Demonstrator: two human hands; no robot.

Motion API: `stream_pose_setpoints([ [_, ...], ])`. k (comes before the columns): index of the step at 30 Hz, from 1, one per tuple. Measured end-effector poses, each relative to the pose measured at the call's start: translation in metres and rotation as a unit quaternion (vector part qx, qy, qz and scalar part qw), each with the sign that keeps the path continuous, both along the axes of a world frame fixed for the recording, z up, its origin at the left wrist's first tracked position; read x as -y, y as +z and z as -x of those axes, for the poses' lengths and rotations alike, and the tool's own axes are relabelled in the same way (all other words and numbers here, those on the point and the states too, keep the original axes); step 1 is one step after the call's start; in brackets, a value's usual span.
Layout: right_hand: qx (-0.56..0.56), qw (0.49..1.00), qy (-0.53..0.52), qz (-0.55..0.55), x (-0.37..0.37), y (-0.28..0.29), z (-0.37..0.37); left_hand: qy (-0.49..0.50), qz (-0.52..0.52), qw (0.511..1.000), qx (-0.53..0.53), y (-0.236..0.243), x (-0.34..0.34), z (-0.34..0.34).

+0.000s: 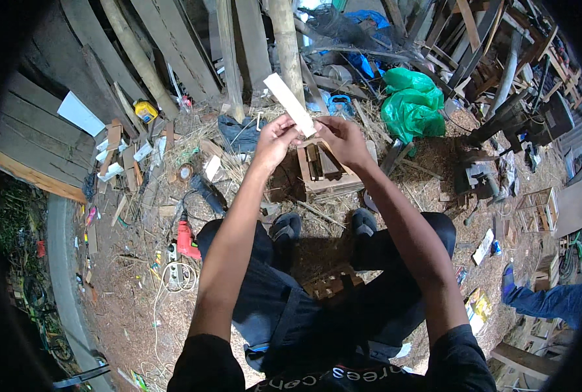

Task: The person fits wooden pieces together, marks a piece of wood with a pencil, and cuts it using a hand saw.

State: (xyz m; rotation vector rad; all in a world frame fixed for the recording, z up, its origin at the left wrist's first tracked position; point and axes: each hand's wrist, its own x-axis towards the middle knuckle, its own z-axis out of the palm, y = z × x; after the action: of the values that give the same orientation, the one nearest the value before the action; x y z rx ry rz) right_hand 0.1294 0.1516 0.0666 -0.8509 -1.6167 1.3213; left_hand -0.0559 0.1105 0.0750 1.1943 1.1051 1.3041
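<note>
Both my arms reach forward, and between my hands a pale wooden strip [289, 103] is held up at a slant, its upper end pointing to the far left. The fingers of my left hand [278, 138] are closed on the strip's lower end from the left. From the right, my right hand [344, 138] pinches the same end near its tip. Just below the hands, on the ground in front of my feet, stands a small wooden box frame [325, 171] with an open top; my right hand hides part of it.
A red power drill [186, 240] lies left of my knee beside a power strip [174, 269] with a coiled cord. A green plastic bag [412, 104] sits at the far right, near a dark machine [480, 170]. Another person's leg [549, 302] shows at right. Planks [173, 39] line the back.
</note>
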Motion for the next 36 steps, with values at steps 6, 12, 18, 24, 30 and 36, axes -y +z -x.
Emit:
stream_pose_setpoints([
  [6, -0.016, 0.999, 0.006, 0.04, 0.001, -0.009, 0.001, -0.005, 0.028, 1.0, -0.005, 0.005, 0.006, -0.004],
  [12, 0.115, 0.989, -0.092, 0.03, 0.008, -0.084, 0.003, 0.103, 0.161, 0.981, -0.041, -0.074, -0.003, 0.016],
  [18, 0.288, 0.938, -0.181, -0.067, 0.021, -0.158, 0.003, 0.099, 0.235, 0.957, -0.138, -0.212, 0.029, 0.016],
  [24, 0.509, 0.774, -0.047, -0.374, 0.031, -0.199, 0.013, 0.122, 0.278, 0.921, -0.243, -0.266, 0.055, 0.027],
  [30, 0.594, 0.691, -0.016, -0.412, 0.03, -0.209, 0.02, 0.137, 0.241, 0.933, -0.229, -0.272, 0.063, 0.039],
  [36, 0.48, 0.8, 0.033, -0.359, 0.039, -0.209, 0.037, 0.213, 0.273, 0.907, -0.239, -0.296, 0.076, 0.061],
])
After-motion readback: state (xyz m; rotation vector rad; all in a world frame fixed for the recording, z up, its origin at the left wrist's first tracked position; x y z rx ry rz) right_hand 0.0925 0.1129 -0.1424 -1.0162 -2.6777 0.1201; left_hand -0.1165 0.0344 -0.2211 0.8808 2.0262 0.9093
